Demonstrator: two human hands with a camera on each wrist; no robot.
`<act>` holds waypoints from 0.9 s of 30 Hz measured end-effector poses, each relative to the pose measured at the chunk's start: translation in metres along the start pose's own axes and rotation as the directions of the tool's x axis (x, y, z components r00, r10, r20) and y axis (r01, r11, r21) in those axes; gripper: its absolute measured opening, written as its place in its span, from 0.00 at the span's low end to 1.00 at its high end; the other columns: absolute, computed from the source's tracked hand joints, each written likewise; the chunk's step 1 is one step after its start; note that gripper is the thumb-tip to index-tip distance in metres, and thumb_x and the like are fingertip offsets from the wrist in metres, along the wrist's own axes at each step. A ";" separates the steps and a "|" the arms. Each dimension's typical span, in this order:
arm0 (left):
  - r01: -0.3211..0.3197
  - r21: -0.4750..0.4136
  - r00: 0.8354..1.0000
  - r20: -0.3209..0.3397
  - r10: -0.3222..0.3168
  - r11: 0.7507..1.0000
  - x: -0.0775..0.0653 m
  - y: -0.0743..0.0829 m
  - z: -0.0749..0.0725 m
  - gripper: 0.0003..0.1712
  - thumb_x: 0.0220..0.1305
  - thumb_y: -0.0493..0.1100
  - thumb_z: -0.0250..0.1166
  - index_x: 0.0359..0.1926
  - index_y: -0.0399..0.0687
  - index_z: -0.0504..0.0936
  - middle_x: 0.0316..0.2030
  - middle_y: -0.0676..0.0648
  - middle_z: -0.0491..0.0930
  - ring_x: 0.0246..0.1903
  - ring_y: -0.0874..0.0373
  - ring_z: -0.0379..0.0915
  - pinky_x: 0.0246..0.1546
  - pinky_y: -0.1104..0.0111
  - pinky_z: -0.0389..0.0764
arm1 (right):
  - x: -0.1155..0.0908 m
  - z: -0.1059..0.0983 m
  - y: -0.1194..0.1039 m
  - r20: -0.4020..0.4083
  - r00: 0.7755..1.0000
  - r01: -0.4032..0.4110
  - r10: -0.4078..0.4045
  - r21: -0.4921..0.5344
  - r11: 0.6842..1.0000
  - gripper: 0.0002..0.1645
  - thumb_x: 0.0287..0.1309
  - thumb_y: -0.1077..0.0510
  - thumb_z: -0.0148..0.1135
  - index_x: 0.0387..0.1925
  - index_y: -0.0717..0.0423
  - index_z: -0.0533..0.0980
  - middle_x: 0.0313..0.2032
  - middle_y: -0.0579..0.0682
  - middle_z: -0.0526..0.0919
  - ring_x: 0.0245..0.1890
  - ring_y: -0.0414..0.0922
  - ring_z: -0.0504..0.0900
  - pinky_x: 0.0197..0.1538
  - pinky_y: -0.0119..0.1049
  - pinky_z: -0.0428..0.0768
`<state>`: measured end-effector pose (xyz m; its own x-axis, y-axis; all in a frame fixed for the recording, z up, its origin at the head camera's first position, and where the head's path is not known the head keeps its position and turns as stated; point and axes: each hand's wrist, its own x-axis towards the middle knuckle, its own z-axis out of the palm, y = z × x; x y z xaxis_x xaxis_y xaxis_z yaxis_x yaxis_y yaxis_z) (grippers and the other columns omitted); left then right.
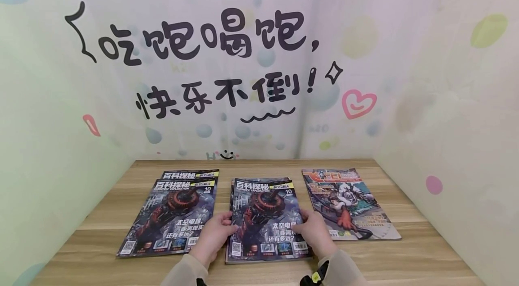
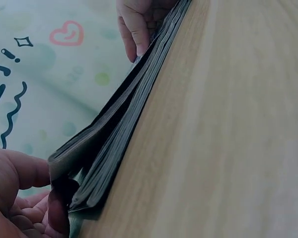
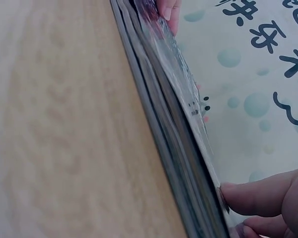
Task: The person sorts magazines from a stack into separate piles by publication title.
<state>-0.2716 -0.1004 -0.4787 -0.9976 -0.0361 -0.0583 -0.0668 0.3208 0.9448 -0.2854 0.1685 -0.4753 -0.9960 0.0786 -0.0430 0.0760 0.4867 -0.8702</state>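
Head view, magazines (image 1: 350, 209) flanking stack (image 1: 259, 214), lower covers (image 1: 243, 261) unclear

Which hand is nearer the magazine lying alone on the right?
Right. The right hand is at the right edge of the middle stack, beside that magazine; the left hand is at the stack's opposite edge, farther away.

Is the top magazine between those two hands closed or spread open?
The top magazine is closed: the head view shows its front cover face up, no pages spread, left hand and right hand at its edges.
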 end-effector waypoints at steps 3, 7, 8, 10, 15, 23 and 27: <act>-0.008 0.007 1.000 -0.004 0.008 1.000 0.000 0.000 -0.001 0.30 0.56 0.35 0.65 0.60 0.28 0.71 0.45 0.38 0.78 0.44 0.49 0.74 0.42 0.59 0.78 | 0.000 -0.001 0.000 0.001 1.000 -0.004 0.004 -0.016 1.000 0.43 0.45 0.67 0.71 0.62 0.77 0.63 0.55 0.72 0.73 0.57 0.63 0.71 0.58 0.57 0.70; -0.005 -0.044 1.000 -0.005 0.005 0.999 0.000 0.001 -0.002 0.29 0.58 0.33 0.62 0.62 0.27 0.69 0.44 0.37 0.76 0.38 0.52 0.75 0.35 0.62 0.80 | -0.001 -0.001 0.000 0.005 1.000 -0.005 0.005 -0.011 1.000 0.46 0.43 0.65 0.73 0.63 0.77 0.62 0.53 0.70 0.74 0.54 0.61 0.73 0.57 0.56 0.72; -0.004 -0.064 1.000 -0.004 0.004 0.998 0.000 0.001 -0.002 0.29 0.59 0.32 0.60 0.62 0.27 0.68 0.44 0.37 0.75 0.37 0.53 0.75 0.34 0.63 0.80 | -0.001 -0.001 0.000 0.008 1.000 -0.003 0.003 -0.004 1.000 0.46 0.43 0.65 0.73 0.62 0.77 0.63 0.52 0.69 0.74 0.53 0.60 0.73 0.56 0.55 0.73; -0.003 -0.115 1.000 0.011 0.005 0.993 0.000 0.000 -0.001 0.29 0.61 0.31 0.58 0.63 0.25 0.65 0.45 0.36 0.73 0.35 0.54 0.75 0.32 0.63 0.81 | 0.000 0.000 0.000 0.014 1.000 -0.004 0.004 0.004 1.000 0.45 0.43 0.65 0.74 0.62 0.76 0.64 0.51 0.67 0.75 0.51 0.58 0.74 0.55 0.54 0.74; 0.018 -0.240 0.999 0.051 -0.006 0.971 0.000 -0.003 0.000 0.30 0.63 0.29 0.53 0.65 0.22 0.60 0.48 0.33 0.70 0.35 0.55 0.75 0.35 0.63 0.81 | 0.000 0.000 0.001 0.022 1.000 -0.011 0.011 0.012 1.000 0.45 0.44 0.64 0.73 0.62 0.76 0.64 0.50 0.66 0.73 0.49 0.56 0.73 0.54 0.54 0.73; 0.087 -0.383 0.993 0.105 -0.050 0.919 0.001 -0.005 -0.001 0.30 0.63 0.27 0.50 0.66 0.21 0.55 0.52 0.30 0.68 0.38 0.55 0.77 0.39 0.62 0.82 | 0.000 -0.001 0.001 0.011 1.000 0.004 -0.005 0.029 1.000 0.46 0.44 0.62 0.74 0.64 0.73 0.64 0.45 0.63 0.70 0.43 0.54 0.71 0.46 0.48 0.75; 0.089 -0.434 0.992 0.116 -0.042 0.897 0.001 -0.006 -0.001 0.30 0.64 0.26 0.49 0.66 0.20 0.54 0.53 0.30 0.70 0.37 0.57 0.77 0.38 0.64 0.82 | 0.000 -0.001 0.002 -0.002 1.000 0.007 -0.007 0.034 0.999 0.44 0.45 0.61 0.73 0.63 0.72 0.65 0.40 0.60 0.72 0.39 0.52 0.71 0.41 0.45 0.75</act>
<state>-0.2718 -0.1036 -0.4843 -0.9890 0.0600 -0.1351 -0.1418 -0.1263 0.9818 -0.2854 0.1706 -0.4762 -0.9964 0.0768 -0.0356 0.0669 0.4574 -0.8867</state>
